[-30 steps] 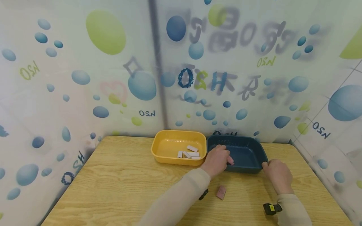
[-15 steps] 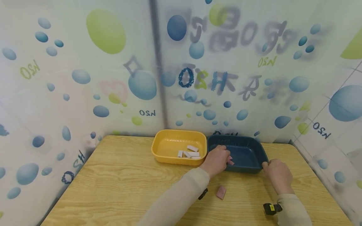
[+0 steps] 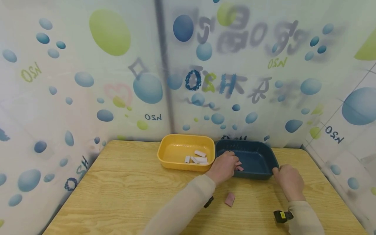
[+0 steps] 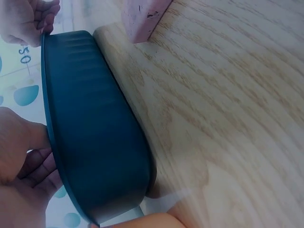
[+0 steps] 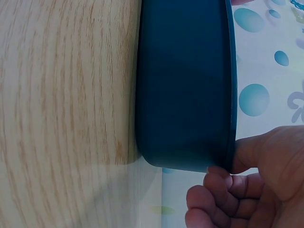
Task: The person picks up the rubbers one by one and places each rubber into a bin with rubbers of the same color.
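Observation:
My right hand [image 3: 288, 182] pinches the front right rim of the dark blue tray [image 5: 185, 85], thumb over the edge and fingers curled beneath it in the right wrist view. My left hand [image 3: 224, 167] reaches over the tray's front left rim, its fingers pointing down inside. Small pink blocks [image 3: 239, 166] show right beside those fingers in the tray. In the left wrist view, the left thumb and fingers stand apart at the rim. The tray wall hides their tips, so I cannot tell whether they hold a block. Another pink block [image 3: 230, 199] lies on the table in front.
A yellow tray [image 3: 185, 167] stands against the blue tray's left side, with several white blocks [image 3: 201, 159] in its right part. Both trays stand at the back of the wooden table [image 3: 123, 192], close to the patterned curtain wall [image 3: 132, 65].
The pink blocks by my left fingers have shifted, and more of them shows beside the fingers now. Both hands have stayed almost where they were, as have the trays.

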The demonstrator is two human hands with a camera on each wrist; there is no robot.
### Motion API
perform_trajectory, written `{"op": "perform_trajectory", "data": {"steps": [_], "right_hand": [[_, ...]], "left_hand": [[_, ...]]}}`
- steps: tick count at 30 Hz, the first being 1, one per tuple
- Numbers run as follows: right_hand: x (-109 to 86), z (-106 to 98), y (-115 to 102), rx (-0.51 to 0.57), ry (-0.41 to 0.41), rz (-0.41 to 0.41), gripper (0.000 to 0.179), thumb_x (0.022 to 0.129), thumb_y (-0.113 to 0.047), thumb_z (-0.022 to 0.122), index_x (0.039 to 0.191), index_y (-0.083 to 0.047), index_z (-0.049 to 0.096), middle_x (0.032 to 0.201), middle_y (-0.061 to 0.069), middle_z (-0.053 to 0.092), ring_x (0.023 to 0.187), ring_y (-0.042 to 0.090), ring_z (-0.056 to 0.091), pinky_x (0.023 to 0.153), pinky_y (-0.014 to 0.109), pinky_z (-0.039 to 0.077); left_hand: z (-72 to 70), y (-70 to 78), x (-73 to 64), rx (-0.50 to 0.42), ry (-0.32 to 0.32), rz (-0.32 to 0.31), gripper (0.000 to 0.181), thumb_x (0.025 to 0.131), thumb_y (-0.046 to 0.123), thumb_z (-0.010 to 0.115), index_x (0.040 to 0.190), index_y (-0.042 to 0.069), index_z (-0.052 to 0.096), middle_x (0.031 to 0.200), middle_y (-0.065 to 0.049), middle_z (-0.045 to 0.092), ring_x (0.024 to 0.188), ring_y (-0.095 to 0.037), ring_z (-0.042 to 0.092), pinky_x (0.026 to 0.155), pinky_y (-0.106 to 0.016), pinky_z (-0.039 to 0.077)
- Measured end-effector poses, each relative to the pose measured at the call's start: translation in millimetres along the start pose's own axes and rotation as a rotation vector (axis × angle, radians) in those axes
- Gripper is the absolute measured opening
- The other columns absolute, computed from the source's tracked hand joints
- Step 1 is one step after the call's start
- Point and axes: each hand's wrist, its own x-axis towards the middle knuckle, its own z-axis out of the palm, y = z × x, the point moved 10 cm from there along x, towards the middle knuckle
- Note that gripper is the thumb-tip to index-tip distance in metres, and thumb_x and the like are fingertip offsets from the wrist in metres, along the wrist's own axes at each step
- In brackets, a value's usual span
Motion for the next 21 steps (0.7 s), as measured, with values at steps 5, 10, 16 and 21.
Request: {"op": "perform_trajectory", "data": {"steps": [5, 10, 16, 21], "right_hand": [[0.2, 0, 0, -0.002, 0.005, 0.0, 0.038, 0.095, -0.02, 0.045, 0.058, -0.014, 0.039, 0.058, 0.002, 0.038, 0.053, 0.02, 0.04, 0.047, 0.031, 0.032], [-0.2, 0, 0, -0.003, 0.002, -0.003, 0.038, 0.095, -0.02, 0.045, 0.059, -0.014, 0.039, 0.058, 0.001, 0.038, 0.053, 0.02, 0.04, 0.047, 0.031, 0.032], [-1.2, -1, -2, -0.004, 0.0, -0.003, 0.039, 0.096, -0.019, 0.045, 0.058, -0.014, 0.039, 0.058, 0.001, 0.037, 0.054, 0.019, 0.04, 0.047, 0.031, 0.032], [-1.3, -1, -1, -0.001, 0.006, 0.001, 0.039, 0.095, -0.019, 0.045, 0.057, -0.015, 0.038, 0.057, 0.0, 0.036, 0.053, 0.018, 0.038, 0.047, 0.031, 0.031]], "left_hand": [[-55.8, 13.3, -28.2, 0.026, 0.09, -0.11, 0.018, 0.093, 0.011, 0.075, 0.109, 0.018, 0.079, 0.096, 0.008, 0.066, 0.089, -0.007, 0.057, 0.086, -0.015, 0.049], [-63.9, 11.5, -37.5, 0.019, 0.108, -0.104, 0.016, 0.095, 0.011, 0.073, 0.108, 0.017, 0.08, 0.093, 0.006, 0.066, 0.086, -0.008, 0.056, 0.08, -0.014, 0.049], [-71.4, 10.4, -44.5, 0.009, 0.162, -0.072, 0.018, 0.095, 0.006, 0.071, 0.102, 0.018, 0.081, 0.094, 0.006, 0.068, 0.089, -0.009, 0.058, 0.084, -0.015, 0.05], [-77.4, 13.7, -50.7, 0.013, 0.21, -0.041, 0.013, 0.096, 0.009, 0.071, 0.103, 0.015, 0.081, 0.092, 0.004, 0.068, 0.088, -0.01, 0.059, 0.082, -0.015, 0.05]]}}
